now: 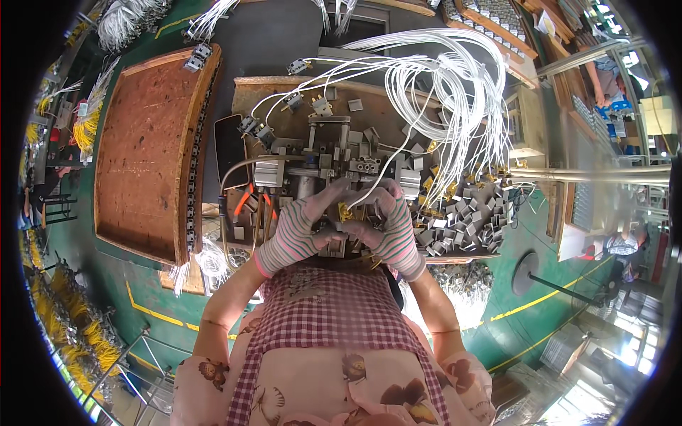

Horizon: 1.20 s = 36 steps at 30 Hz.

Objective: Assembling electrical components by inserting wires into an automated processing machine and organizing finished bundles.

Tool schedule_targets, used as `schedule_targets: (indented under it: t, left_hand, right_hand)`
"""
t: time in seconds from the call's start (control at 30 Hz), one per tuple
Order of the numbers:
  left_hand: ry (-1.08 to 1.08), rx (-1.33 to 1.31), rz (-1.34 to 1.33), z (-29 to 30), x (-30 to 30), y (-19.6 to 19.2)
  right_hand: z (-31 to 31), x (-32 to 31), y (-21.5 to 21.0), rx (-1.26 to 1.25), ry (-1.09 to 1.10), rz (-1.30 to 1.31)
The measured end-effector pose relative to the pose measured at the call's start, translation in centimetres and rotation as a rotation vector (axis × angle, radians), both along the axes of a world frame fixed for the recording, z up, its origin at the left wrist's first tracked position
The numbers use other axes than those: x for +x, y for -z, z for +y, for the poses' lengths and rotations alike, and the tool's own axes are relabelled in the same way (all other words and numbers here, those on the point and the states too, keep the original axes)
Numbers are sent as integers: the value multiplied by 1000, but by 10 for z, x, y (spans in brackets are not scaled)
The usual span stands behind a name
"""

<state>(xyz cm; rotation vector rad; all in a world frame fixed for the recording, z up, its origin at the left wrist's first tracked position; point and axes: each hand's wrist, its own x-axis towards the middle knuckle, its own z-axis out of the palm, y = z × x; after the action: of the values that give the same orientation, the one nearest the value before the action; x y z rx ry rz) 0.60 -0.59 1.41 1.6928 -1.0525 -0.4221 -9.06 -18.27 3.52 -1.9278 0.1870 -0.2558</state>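
Both my hands wear thin gloves with pink, green and white stripes and meet at the front of a metal bench fixture point(330, 153). Between them is a small brass-coloured connector point(344, 211) on the end of a white cable point(384, 169). My left hand point(307, 219) curls in at the connector's left side, fingers bent toward the thumb. My right hand point(383, 226) is closed at the right, with the cable running by its fingertips. The exact fingertip contact is partly hidden. Further white cables in a coil point(447, 85) lie beyond, several ending in grey metal housings point(321, 106).
A pile of grey metal shells point(465, 224) lies right of the fixture, with brass parts point(437, 190) beside it. To the left are orange-handled pliers point(244, 201), a dark flat panel point(231, 149) and a large wooden board point(145, 153). A person's arm point(595, 84) shows at far right.
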Motion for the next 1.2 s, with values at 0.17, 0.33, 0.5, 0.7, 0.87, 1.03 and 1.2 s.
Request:
schedule_targets:
  t: [0.17, 0.33, 0.5, 0.7, 0.87, 1.03, 1.2]
  left_hand:
    - [-50, 23, 37, 11, -15, 11]
    - [-102, -44, 781, 12, -23, 20]
    - [-207, -148, 941, -4, -21, 24]
    - [-329, -23, 580, -9, -10, 17]
    - [-297, 33, 33, 6, 5, 24]
    - [5, 433, -489, -2, 19, 38]
    - [34, 391, -588, -2, 28, 48]
  right_hand:
    - [-1, 7, -2, 167, -86, -35]
    - [-4, 2, -4, 139, -240, 96]
    - [-6, 8, 5, -57, -235, 52]
    - [-19, 30, 25, -520, -244, -162]
    - [-21, 38, 37, -609, -199, -124]
    - [-14, 47, 54, -695, -115, 50]
    - [-6, 38, 66, -492, 23, -22]
